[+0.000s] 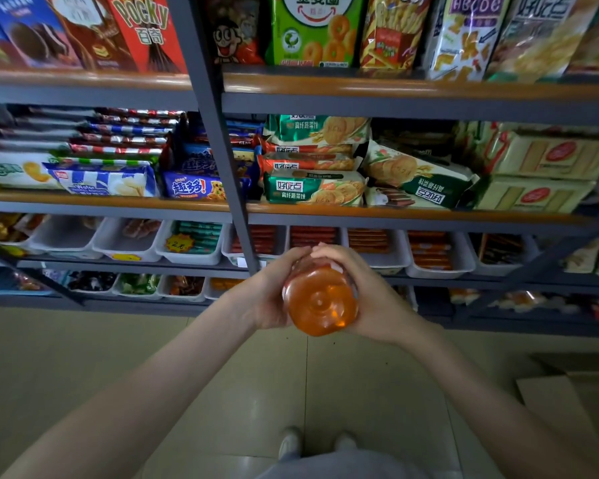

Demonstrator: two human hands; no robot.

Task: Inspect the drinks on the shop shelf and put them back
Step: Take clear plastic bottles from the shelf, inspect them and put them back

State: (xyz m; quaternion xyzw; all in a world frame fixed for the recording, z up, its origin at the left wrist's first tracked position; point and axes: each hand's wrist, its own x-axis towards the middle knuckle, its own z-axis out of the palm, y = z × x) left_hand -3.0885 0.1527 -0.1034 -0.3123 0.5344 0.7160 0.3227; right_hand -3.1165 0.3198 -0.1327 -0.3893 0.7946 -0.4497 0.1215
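Straight ahead of you stands the shop shelf (395,102), its boards packed with biscuit packs and snack boxes, with white trays (191,257) of small goods lower down. No row of drinks shows from this angle, so find the bottle's slot with your eyes before you reach for it.

Below that, your left hand (274,295) and right hand (367,299) meet in the air in front of the lower tiers, well above the floor (187,375). Each hand is curled round one side of the orange drink bottle (320,305), and the fingertips come together over its far end.

You hold the bottle tipped over, base towards you and neck pointing at the shelf. The cap and the label are hidden behind your fingers.

You are most likely in the middle of the inspection. Look over the moulded base for dents or seepage while it faces you. Then roll the bottle slowly between your palms to bring the label round, and tilt the neck up to check the cap seal. Grip firmly but do not squeeze, as the plastic probably gives.
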